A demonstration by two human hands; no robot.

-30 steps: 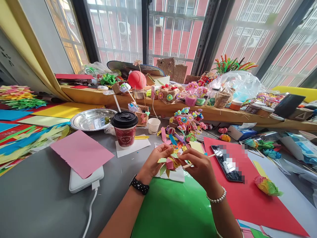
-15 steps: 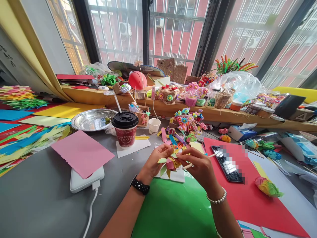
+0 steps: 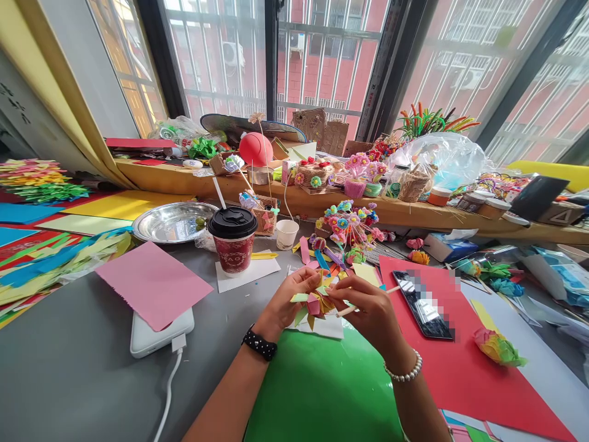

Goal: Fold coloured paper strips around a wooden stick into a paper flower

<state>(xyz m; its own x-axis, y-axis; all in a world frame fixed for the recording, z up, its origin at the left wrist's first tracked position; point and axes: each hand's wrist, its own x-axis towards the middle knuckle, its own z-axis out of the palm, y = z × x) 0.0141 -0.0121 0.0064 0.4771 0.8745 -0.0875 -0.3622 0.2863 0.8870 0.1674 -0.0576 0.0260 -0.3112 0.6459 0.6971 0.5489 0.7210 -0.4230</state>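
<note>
A paper flower [image 3: 314, 304] with pink, yellow and pale green petals is held between my two hands above the green surface [image 3: 326, 380]. My left hand [image 3: 288, 299], closed, pinches the flower's far-left side. My right hand [image 3: 368, 304] is closed too, its fingertips at the petals on the right. A thin pale stick [image 3: 346, 312] runs through the right fingers, one end jutting out beyond the knuckles. Under the flower lies a white paper sheet [image 3: 329, 327]. The fingers partly cover the petals.
A lidded cup [image 3: 232, 245] stands left of my hands, near a metal plate [image 3: 161, 222]. Pink paper [image 3: 154, 282] rests on a white power bank [image 3: 161, 337]. To the right, a phone [image 3: 423, 306] and another paper flower [image 3: 497, 347] lie on red paper [image 3: 478, 374].
Both hands keep their grip on the flower, which has turned and shifted very slightly left. The stick's near end has moved a little left with the right hand.
</note>
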